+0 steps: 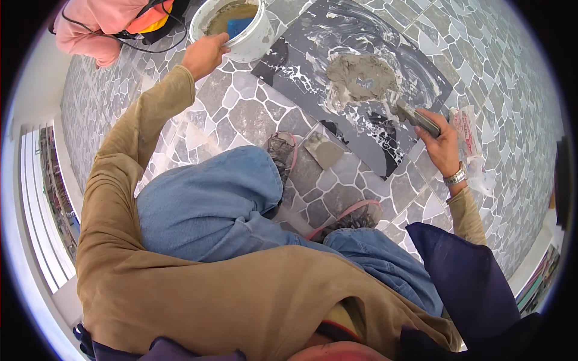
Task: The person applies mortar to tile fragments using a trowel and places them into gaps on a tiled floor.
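My left hand (205,55) grips the near left rim of a white bucket (257,42), which has murky brownish water and something blue inside. My right hand (442,143) is closed around the handle of a trowel (426,123). Its mortar-smeared blade points at the lower right edge of a mound of wet grey mortar (361,78). The mound has a small hollow in its middle and lies on a dark board (307,101) streaked with whitish smears. Between my feet and the board is a flat, squarish grey piece (325,150) whose kind I cannot make out.
A printed plastic bag (466,129) lies on the stone-patterned floor (241,120), just beyond my right hand. At the upper left is another person in pink clothing (96,27), with a black cable (129,43) trailing beside them. My sandalled feet are close to the board.
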The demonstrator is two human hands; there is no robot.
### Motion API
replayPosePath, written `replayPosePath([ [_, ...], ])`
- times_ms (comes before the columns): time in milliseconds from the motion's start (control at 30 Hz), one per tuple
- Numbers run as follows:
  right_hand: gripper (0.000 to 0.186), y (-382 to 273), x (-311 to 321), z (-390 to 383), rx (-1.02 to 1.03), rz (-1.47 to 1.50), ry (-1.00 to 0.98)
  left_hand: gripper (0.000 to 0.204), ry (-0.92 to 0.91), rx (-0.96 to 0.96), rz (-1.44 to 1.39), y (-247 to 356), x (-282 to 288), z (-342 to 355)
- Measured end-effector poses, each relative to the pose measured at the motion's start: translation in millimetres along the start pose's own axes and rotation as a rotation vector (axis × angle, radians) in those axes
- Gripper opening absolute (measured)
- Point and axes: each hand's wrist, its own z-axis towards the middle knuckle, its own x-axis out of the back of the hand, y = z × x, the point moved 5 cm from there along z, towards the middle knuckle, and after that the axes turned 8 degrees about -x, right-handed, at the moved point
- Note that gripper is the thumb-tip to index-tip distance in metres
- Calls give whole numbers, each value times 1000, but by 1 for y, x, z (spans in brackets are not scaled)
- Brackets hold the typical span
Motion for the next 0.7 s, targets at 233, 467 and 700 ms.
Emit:
replayPosePath([
  [233,38,-1,-1,32,-43,152,126,20,-149,115,67,22,10,-68],
  [467,38,-9,-11,57,-14,131,122,34,-343,321,-528,-14,-4,-69],
  [700,38,-6,-9,54,20,72,175,77,-431,-36,-245,-63,-66,-22],
])
